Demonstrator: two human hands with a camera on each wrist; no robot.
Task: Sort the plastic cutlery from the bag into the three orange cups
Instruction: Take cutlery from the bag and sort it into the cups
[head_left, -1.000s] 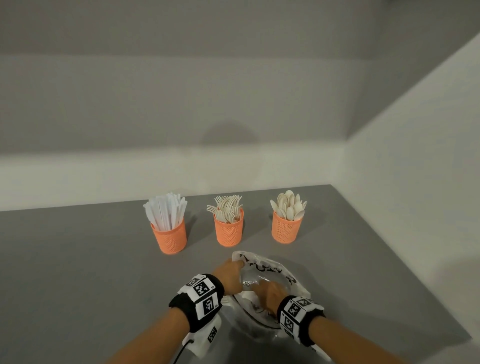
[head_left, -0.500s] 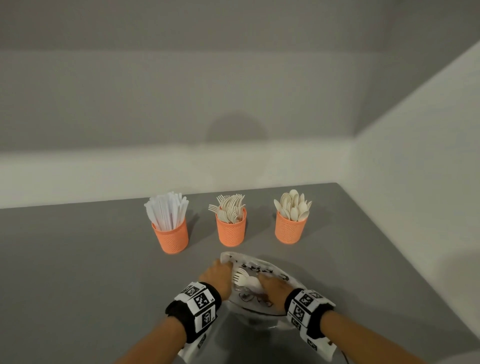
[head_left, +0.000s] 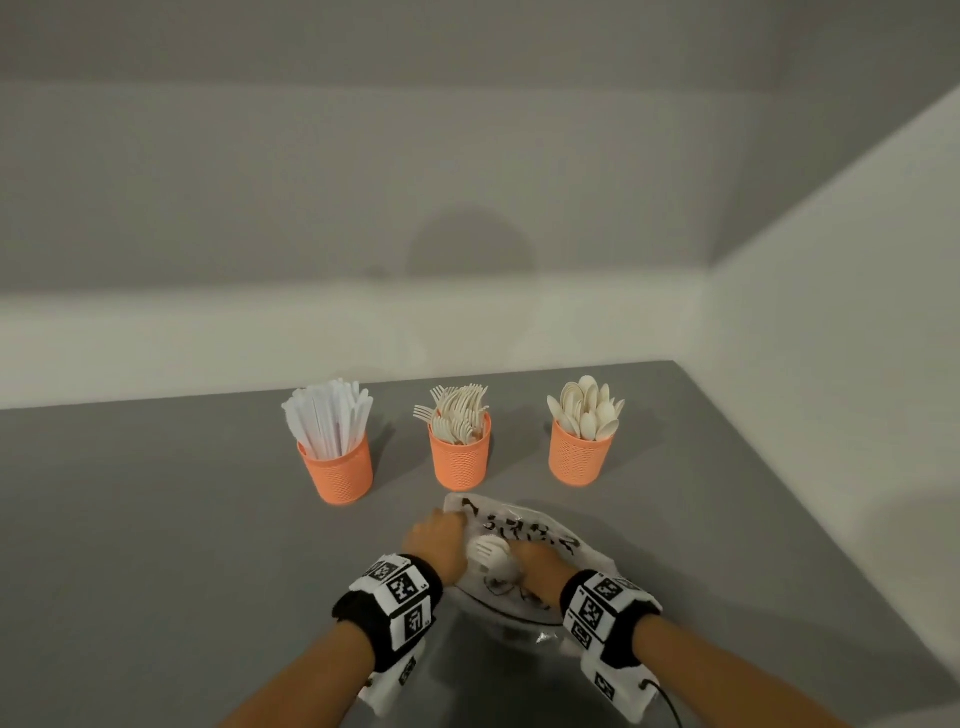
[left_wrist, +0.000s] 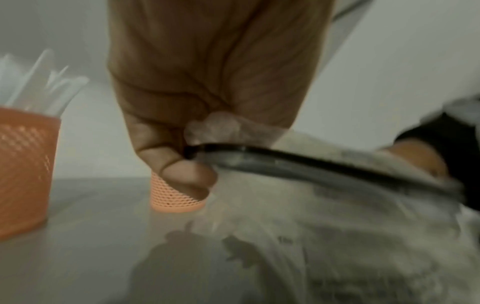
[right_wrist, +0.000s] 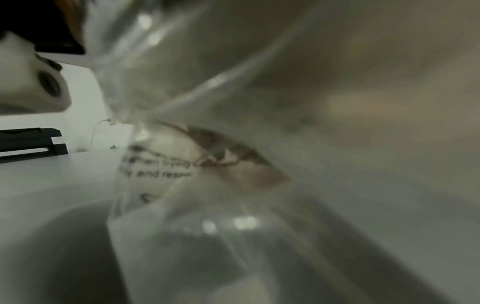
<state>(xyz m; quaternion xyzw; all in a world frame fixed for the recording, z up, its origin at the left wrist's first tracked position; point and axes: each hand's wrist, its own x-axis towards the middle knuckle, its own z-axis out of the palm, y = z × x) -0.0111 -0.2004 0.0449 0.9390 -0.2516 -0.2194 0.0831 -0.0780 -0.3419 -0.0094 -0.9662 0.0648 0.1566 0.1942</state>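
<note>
Three orange mesh cups stand upright in a row on a grey table (head_left: 156, 545). The left cup (head_left: 338, 475) holds white knives (head_left: 328, 415), the middle cup (head_left: 460, 460) cream forks (head_left: 457, 410), the right cup (head_left: 579, 457) cream spoons (head_left: 587, 408). Just in front of the middle cup lies a clear printed bag (head_left: 524, 532), with a cream fork (head_left: 491, 552) at its open mouth.
</note>
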